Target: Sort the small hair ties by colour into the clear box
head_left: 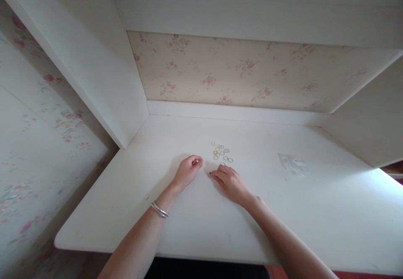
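Small coloured rings (221,151), thin loops in yellow, green, blue and orange, lay scattered in a loose cluster on the white desk (176,211), roughly mid-desk and a little short of the back ledge. Both hands sat on the near side of that cluster. Left hand (188,170) was near the cluster's lower left, apart from it, curled loosely with thumb and forefinger tips pinched together; something tiny and pale might have been caught between them, too small to tell for sure. Silver bangle (160,210) on that wrist, further back from the rings. Right hand (230,180) lay palm down, fingers spread slightly and flat on the desk surface, fingertips pointing left; its knuckles came right up to the nearest rings at the cluster's near edge, touching or just beside, can't tell which. The two hands were close to each other, a small gap between them, directly in front of the rings. To the right of the cluster, well apart, a crumpled clear plastic bag (294,164) lay on the desk. Floral wallpaper (239,71) behind the cluster, past the ledge.
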A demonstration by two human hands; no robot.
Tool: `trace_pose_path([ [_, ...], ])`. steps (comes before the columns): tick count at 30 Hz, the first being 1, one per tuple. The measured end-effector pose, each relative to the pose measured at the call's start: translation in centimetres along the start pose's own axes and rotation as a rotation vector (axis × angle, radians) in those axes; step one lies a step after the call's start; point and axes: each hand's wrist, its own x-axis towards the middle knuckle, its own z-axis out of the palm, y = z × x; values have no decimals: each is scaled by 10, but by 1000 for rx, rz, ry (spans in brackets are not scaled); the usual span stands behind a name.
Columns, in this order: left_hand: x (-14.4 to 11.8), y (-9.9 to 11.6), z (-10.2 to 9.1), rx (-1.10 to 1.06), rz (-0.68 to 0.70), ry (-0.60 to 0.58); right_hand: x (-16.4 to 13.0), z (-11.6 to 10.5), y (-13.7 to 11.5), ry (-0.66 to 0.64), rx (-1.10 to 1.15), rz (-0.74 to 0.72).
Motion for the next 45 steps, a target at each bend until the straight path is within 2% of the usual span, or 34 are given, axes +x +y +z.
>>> trace_pose_path([
  [7, 1, -1, 0, -3, 8, -3, -2, -3, -1, 20, 38, 42],
  [10, 1, 0, 0, 1, 2, -4, -3, -9, 3, 142, 114, 174],
  [14, 0, 5, 0, 17, -30, -5, -6, -17, 22, 372, 135, 390],
  [17, -1, 7, -1, 8, -40, -17, -10, -18, 39, 442, 83, 494],
  [21, 0, 6, -1, 3, -54, -21, -18, -12, 48, 360, 73, 503],
  [25, 0, 5, 0, 2, -53, -14, -19, -5, 43, 205, 35, 416],
  [29, -1, 6, 1, 2, -51, -19, -15, -2, 39, 115, -78, 357],
  [40, -1, 8, 1, 0, -78, -32, -13, -8, 37, 33, -85, 372],
  [45, -2, 9, 2, 14, -88, -38, -14, -7, 35, 45, -103, 334],
])
